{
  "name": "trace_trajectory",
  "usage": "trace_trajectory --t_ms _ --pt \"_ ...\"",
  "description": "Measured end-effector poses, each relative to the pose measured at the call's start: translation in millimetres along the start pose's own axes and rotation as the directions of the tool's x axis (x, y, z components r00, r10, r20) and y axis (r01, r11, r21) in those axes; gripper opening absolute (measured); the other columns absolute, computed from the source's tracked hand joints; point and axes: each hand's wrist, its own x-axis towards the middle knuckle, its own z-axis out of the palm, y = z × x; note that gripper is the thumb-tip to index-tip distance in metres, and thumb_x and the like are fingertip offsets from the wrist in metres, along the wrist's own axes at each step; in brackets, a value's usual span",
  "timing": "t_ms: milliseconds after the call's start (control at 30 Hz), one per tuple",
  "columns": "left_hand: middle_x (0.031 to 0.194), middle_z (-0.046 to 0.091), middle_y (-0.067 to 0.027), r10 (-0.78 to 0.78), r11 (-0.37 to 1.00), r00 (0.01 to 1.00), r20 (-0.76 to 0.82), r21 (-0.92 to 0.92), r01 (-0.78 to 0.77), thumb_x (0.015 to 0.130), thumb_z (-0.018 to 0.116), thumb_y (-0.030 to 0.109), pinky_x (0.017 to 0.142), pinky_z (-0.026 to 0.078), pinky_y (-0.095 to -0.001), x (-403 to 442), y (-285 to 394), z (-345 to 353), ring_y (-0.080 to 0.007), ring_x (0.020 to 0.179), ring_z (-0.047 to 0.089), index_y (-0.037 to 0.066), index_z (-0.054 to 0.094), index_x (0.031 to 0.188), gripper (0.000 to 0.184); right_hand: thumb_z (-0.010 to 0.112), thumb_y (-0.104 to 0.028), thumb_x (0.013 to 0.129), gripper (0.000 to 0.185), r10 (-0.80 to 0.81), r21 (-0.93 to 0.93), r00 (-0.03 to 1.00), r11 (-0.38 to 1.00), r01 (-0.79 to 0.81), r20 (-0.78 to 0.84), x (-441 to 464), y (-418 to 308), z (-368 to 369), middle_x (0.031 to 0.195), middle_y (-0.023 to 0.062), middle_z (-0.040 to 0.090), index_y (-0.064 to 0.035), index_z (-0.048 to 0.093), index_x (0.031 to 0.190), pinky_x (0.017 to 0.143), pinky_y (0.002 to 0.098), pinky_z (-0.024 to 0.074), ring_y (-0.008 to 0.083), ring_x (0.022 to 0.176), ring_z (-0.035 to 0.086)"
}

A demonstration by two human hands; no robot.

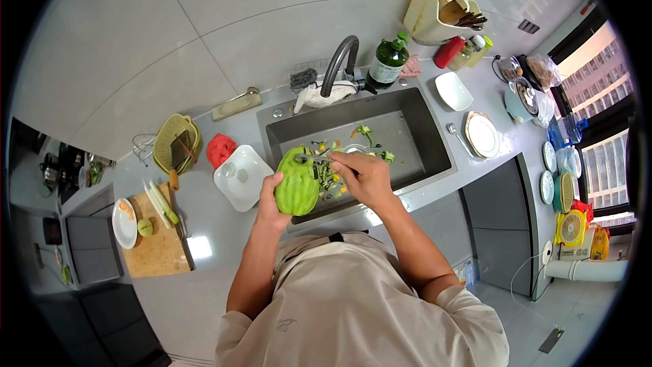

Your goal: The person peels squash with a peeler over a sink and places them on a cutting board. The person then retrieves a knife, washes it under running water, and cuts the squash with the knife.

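My left hand wraps around the lower left side of a large, pale-green, ribbed gourd, tilted upright at the sink's left front. My right hand is closed on a metal peeler, whose head touches the gourd's upper right side. Below, in the grey sink, lie scattered peelings in green, dark and orange, around the drain. Part of the peeler's handle is hidden by my fingers.
Left of the sink are a white dish, a red bag, a yellow basket and a cutting board with vegetables. Behind stands the faucet beside a green soap bottle. White plates sit right.
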Motion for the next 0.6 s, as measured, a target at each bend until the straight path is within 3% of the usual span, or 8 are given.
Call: trace_trajectory --t_ms 200,333,400,433,500,600 --pt "0.140 0.073 -0.0160 -0.054 0.998 0.996 0.068 -0.004 0.055 0.098 0.067 0.038 0.111 0.056 -0.0468 -3 -3 -10 -0.0311 0.124 0.072 0.000 0.060 0.151 0.065 0.081 -0.033 0.101 0.024 0.245 -0.064 0.969 0.968 -0.243 0.017 2 20 5 0.087 0.0140 0.079 -0.0186 0.086 0.119 0.065 0.0407 0.0569 0.0341 0.072 0.073" --pt "0.139 0.074 -0.0165 -0.063 0.994 0.993 0.101 -0.079 0.071 0.099 0.065 0.038 0.112 0.055 -0.0472 -2 -3 -4 -0.0315 0.126 0.072 0.000 0.060 0.151 0.064 0.080 -0.033 0.102 0.023 0.200 -0.063 0.978 0.977 -0.203 -0.057 -3 11 7 0.087 0.0140 0.079 -0.0184 0.085 0.119 0.065 0.0386 0.0562 0.0314 0.069 0.071" --pt "0.140 0.074 -0.0164 -0.065 0.994 0.990 0.121 -0.076 0.074 0.101 0.062 0.037 0.113 0.055 -0.0481 -2 -2 4 -0.0317 0.126 0.072 0.001 0.061 0.151 0.061 0.079 -0.032 0.105 0.023 0.349 0.077 0.936 0.935 -0.346 -0.034 -7 14 10 0.081 0.0112 0.076 -0.0165 0.084 0.121 0.065 0.0348 0.0542 0.0235 0.064 0.066" --pt "0.140 0.074 -0.0164 -0.061 0.995 0.991 0.119 -0.077 0.070 0.101 0.062 0.037 0.113 0.055 -0.0481 -2 -1 3 -0.0317 0.126 0.072 0.001 0.061 0.151 0.061 0.079 -0.032 0.105 0.023 0.347 0.079 0.937 0.936 -0.344 -0.031 -8 17 13 0.081 0.0112 0.076 -0.0165 0.084 0.121 0.065 0.0348 0.0542 0.0235 0.064 0.066" --pt "0.141 0.073 -0.0155 -0.009 0.996 0.998 0.061 -0.092 0.015 0.106 0.058 0.039 0.115 0.054 -0.0487 -1 -2 4 -0.0322 0.127 0.071 0.001 0.061 0.151 0.059 0.076 -0.031 0.107 0.026 0.454 0.360 0.891 0.830 -0.425 0.005 -10 23 14 0.077 0.0062 0.071 -0.0134 0.082 0.125 0.065 0.0327 0.0517 0.0131 0.065 0.061" --pt "0.144 0.071 -0.0138 0.002 0.996 0.998 0.061 -0.089 0.003 0.109 0.058 0.041 0.116 0.052 -0.0487 0 -5 6 -0.0316 0.130 0.069 0.003 0.059 0.153 0.058 0.074 -0.030 0.109 0.027 0.474 0.365 0.880 0.817 -0.447 0.017 -11 24 14 0.077 0.0020 0.068 -0.0080 0.080 0.125 0.064 0.0301 0.0491 0.0077 0.069 0.057"
